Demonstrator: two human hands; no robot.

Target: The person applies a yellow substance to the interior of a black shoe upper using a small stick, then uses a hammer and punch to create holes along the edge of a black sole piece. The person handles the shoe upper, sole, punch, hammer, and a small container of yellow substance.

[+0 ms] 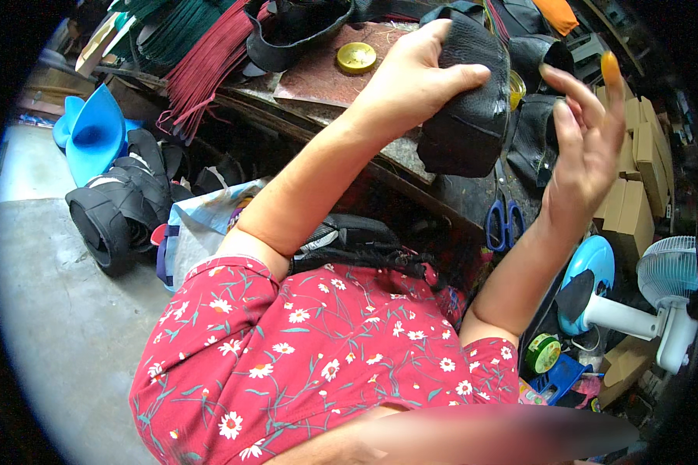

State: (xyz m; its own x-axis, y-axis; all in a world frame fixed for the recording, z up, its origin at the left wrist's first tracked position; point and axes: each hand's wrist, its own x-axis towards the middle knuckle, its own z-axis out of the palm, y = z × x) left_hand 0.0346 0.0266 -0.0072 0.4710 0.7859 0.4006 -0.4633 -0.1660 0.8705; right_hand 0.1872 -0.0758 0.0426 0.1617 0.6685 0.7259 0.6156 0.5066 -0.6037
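Note:
My left hand (pixel 411 81) grips a black leather piece (pixel 469 128) by its upper left side, thumb across its face. The piece hangs upright over the bench edge. To its right, my right hand (pixel 585 147) is raised and empty, its fingers apart. One fingertip of that hand is coated yellow-orange. Partly hidden behind the leather is a small jar with yellow contents (pixel 516 90). More black leather pieces (pixel 537 132) lie between the held piece and my right hand. Below them rest scissors with blue handles (pixel 505 225).
On the bench, a yellow round lid (pixel 356 57) sits on a reddish board (pixel 318 87). Bundles of red cords (pixel 202 70) overhang its left edge. Cardboard boxes (pixel 628 209) and a white fan (pixel 669 279) stand at right. Black rolled pieces (pixel 120 201) lie on the floor at left.

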